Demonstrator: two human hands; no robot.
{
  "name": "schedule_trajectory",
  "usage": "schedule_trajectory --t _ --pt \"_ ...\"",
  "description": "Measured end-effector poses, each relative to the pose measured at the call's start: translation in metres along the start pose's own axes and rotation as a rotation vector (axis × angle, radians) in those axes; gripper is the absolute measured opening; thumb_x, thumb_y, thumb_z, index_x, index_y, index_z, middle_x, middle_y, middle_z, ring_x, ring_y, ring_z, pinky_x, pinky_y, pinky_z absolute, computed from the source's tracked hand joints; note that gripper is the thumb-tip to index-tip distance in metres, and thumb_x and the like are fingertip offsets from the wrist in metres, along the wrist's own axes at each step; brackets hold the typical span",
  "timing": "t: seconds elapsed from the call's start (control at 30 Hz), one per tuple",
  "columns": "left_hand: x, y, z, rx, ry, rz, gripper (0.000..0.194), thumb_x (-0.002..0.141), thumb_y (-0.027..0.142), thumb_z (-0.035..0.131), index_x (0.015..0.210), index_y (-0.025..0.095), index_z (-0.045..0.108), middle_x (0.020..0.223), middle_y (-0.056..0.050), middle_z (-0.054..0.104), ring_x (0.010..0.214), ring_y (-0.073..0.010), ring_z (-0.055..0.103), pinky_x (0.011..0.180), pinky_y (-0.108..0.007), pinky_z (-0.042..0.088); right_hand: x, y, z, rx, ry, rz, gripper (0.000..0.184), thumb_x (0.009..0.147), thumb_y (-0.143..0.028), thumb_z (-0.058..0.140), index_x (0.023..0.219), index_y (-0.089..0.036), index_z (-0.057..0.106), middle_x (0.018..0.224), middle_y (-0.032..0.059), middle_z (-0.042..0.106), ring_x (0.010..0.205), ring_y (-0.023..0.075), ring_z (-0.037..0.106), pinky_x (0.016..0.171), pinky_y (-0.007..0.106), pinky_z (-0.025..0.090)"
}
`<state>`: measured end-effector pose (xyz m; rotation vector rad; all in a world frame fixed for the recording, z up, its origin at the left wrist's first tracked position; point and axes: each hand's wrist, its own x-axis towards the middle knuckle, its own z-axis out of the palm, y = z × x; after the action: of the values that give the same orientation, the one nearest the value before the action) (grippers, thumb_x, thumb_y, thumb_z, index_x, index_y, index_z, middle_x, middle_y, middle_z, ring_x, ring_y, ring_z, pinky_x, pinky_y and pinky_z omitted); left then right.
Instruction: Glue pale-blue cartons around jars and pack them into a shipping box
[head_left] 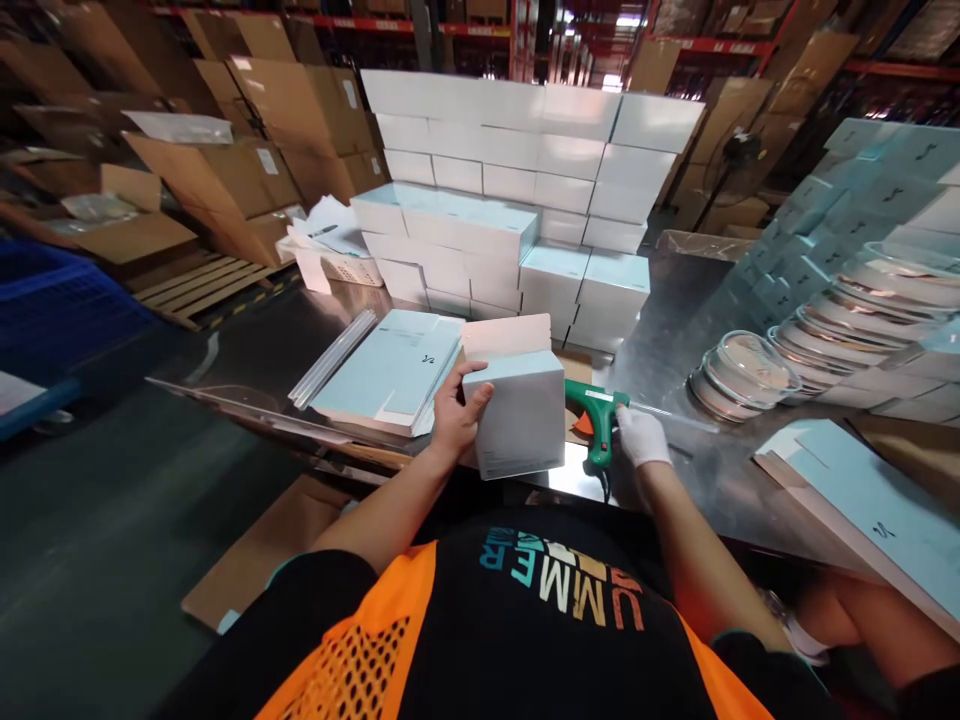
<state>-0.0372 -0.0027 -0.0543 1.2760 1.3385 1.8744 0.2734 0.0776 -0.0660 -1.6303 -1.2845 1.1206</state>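
Black shirt (517,675) and orange vest (409,585) are filling the foreground nearest the camera, and just beyond them a white box (521,420) with a pale blue top is being held near the edge of the table (720,490). Gluing a flap (510,335), which is standing up behind the box's top, is probably the step in hand; the next move is likely calling for a steady box and careful aim of the nozzle, which the box is apparently hiding. Bare and bent round the box's upper left corner, the left hand (454,415) is holding it, thumb pressing the near face. The gloved right hand (643,437) is reaching forward, touching the rear of a green glue gun (600,410); whether its fingers are gripping, I cannot tell
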Motion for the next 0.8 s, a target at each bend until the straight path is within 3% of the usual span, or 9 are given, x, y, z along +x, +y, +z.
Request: schedule_trajectory --t 0.07,0.1,0.17,0.23,0.37,0.53,0.6,0.7,0.8 --pt "0.001 0.0 0.0 -0.017 -0.006 0.011 0.075 0.076 0.083 0.086 0.115 0.02 0.076 0.092 -0.004 0.073 0.081 -0.0205 0.065 0.078 -0.032 0.053 -0.004 -0.006 0.0 -0.038 0.082 -0.127 0.037 0.096 -0.05 0.067 0.074 -0.021 0.064 0.072 0.0085 0.065 0.094 0.029 0.07 0.095 0.043 0.059" --pt "0.001 -0.001 0.001 -0.012 -0.012 0.028 0.075 0.076 0.083 0.085 0.115 0.02 0.076 0.095 -0.005 0.073 0.084 -0.0213 0.066 0.08 -0.033 0.053 -0.008 -0.012 0.006 0.01 0.075 -0.218 0.035 0.094 -0.054 0.068 0.086 -0.02 0.069 0.087 0.0105 0.073 0.102 0.0291 0.071 0.1 0.044 0.059" --pt "0.001 -0.002 0.003 0.018 -0.043 0.067 0.075 0.077 0.085 0.083 0.114 0.02 0.076 0.099 -0.006 0.075 0.088 -0.0227 0.067 0.081 -0.033 0.054 -0.017 -0.029 0.025 0.171 -0.035 -0.378 0.052 0.09 -0.064 0.07 0.121 -0.021 0.07 0.125 0.0136 0.077 0.118 0.0296 0.072 0.106 0.045 0.06" --pt "0.0 -0.004 0.005 0.058 -0.094 0.103 0.076 0.077 0.088 0.081 0.112 0.021 0.076 0.101 -0.007 0.075 0.089 -0.024 0.069 0.081 -0.035 0.055 -0.024 -0.048 0.047 0.307 -0.216 -0.433 0.071 0.086 -0.065 0.073 0.142 -0.024 0.06 0.149 0.0141 0.069 0.133 0.0303 0.068 0.11 0.046 0.059" --pt "0.0 -0.012 0.005 0.119 -0.183 0.176 0.073 0.08 0.089 0.078 0.108 0.021 0.074 0.108 -0.01 0.075 0.1 -0.0277 0.073 0.088 -0.038 0.058 -0.025 -0.067 0.069 0.293 -0.428 -0.462 0.069 0.082 -0.06 0.076 0.135 -0.021 0.06 0.142 0.0142 0.072 0.134 0.0328 0.067 0.117 0.049 0.056" --pt "0.005 -0.023 0.005 -0.017 -0.124 0.29 0.074 0.076 0.086 0.085 0.106 0.025 0.056 0.125 -0.013 0.073 0.122 -0.0306 0.074 0.107 -0.047 0.059 -0.019 -0.051 0.051 0.127 -0.435 -0.772 0.077 0.07 -0.06 0.098 0.126 -0.021 0.064 0.154 0.0196 0.064 0.143 0.035 0.063 0.124 0.052 0.05" --pt "0.008 -0.023 0.004 -0.055 -0.123 0.321 0.073 0.077 0.084 0.087 0.106 0.027 0.053 0.118 -0.01 0.075 0.12 -0.0297 0.077 0.11 -0.051 0.06 -0.022 -0.043 0.045 0.071 -0.432 -0.875 0.063 0.076 -0.059 0.097 0.118 -0.023 0.067 0.16 0.02 0.06 0.149 0.0352 0.059 0.127 0.055 0.047" --pt "0.012 -0.018 -0.003 0.045 -0.288 0.414 0.058 0.085 0.079 0.083 0.102 0.026 0.069 0.115 -0.011 0.077 0.13 -0.0332 0.074 0.117 -0.059 0.057 -0.031 -0.039 0.042 0.046 -0.479 -0.95 0.037 0.096 -0.055 0.083 0.116 -0.026 0.073 0.163 0.0159 0.059 0.154 0.0319 0.057 0.131 0.057 0.042" --pt "0.013 -0.013 -0.011 0.08 -0.417 0.489 0.043 0.096 0.071 0.077 0.101 0.029 0.081 0.115 -0.011 0.081 0.145 -0.035 0.066 0.121 -0.065 0.054 -0.038 -0.041 0.042 0.056 -0.52 -0.967 0.023 0.104 -0.048 0.075 0.117 -0.03 0.079 0.158 0.0125 0.064 0.151 0.0302 0.06 0.129 0.058 0.046"
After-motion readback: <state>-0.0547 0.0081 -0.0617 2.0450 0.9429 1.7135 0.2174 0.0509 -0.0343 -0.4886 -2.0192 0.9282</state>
